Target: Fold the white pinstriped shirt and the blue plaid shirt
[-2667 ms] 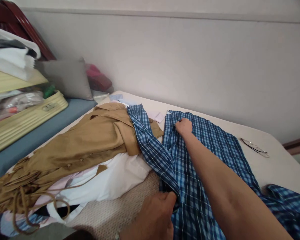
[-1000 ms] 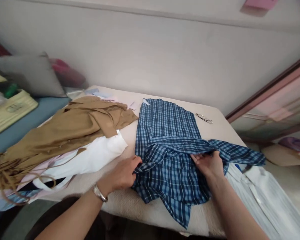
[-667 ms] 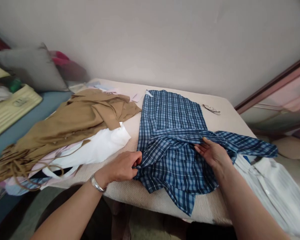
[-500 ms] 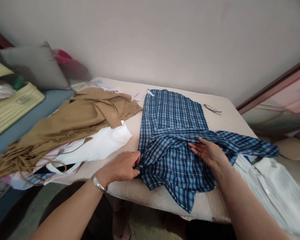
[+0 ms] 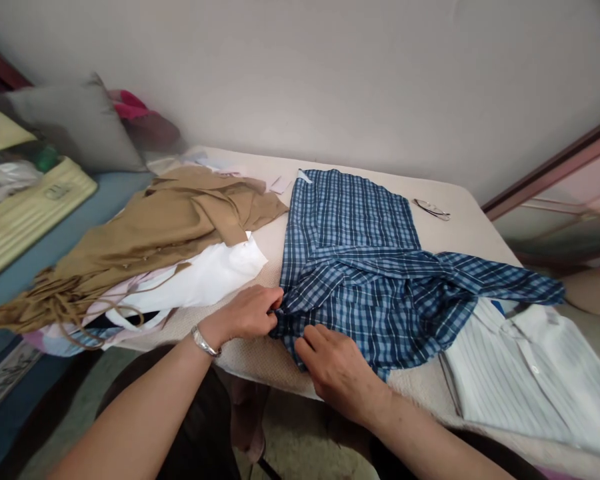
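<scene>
A blue plaid shirt [image 5: 360, 267] lies partly folded on the beige table [image 5: 460, 233], one sleeve laid across it toward the right. My left hand [image 5: 247, 313], with a silver bracelet on the wrist, pinches the shirt's left edge. My right hand [image 5: 337, 370] rests on the shirt's near hem at the table's front edge, fingers curled on the cloth.
A heap of clothes with a tan garment [image 5: 170, 220] over white cloth [image 5: 210, 277] fills the table's left. A white striped shirt [image 5: 525, 373] lies at right. Glasses [image 5: 433, 209] sit at the far edge. A grey pillow [image 5: 75, 123] and cream case [image 5: 27, 213] are at left.
My right hand has moved from the middle of the shirt down and left to its near hem. My left hand has stayed on the left edge. The view has shifted slightly.
</scene>
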### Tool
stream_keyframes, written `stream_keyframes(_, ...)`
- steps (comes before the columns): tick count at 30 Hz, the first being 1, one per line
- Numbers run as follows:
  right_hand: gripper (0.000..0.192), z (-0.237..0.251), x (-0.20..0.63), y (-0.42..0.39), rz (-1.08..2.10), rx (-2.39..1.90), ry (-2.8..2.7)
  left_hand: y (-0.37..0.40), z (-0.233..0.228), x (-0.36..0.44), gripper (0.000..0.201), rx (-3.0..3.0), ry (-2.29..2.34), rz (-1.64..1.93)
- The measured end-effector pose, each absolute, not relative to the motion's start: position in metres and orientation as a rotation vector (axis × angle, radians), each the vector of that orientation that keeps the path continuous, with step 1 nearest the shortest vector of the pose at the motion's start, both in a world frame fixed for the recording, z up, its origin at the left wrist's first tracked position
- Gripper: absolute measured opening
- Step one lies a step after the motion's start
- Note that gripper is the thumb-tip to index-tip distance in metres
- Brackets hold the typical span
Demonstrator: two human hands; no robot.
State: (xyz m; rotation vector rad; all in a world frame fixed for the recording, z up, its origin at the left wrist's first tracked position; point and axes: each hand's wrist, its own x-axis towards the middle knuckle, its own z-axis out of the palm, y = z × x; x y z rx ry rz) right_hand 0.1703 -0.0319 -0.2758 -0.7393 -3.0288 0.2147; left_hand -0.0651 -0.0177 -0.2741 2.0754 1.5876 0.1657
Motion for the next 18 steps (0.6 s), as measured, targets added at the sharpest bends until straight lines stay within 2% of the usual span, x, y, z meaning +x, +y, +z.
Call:
stream_keyframes(3, 0.021, -0.279, 0.168, -0.050, 0.090, -0.684, -3.128, -0.018, -0.271, -0.067, 0.013, 2.105, 1.565, 0.174)
stream_keyframes(7, 0.040, -0.283, 0.169, -0.059, 0.340, -0.695, -3.229, -0.019, -0.270, -0.068, 0.013, 2.121, 1.523, 0.048)
stream_keyframes(12, 0.037, -0.278, 0.177, -0.037, 0.797, -0.806, -3.094, -0.018, -0.272, -0.068, 0.009, 2.069, 1.412, -0.050)
stream_keyframes(18, 0.019, -0.283, 0.180, -0.016, 0.784, -0.996, -3.008, -0.016, -0.282, -0.069, 0.016, 2.064, 1.388, -0.095)
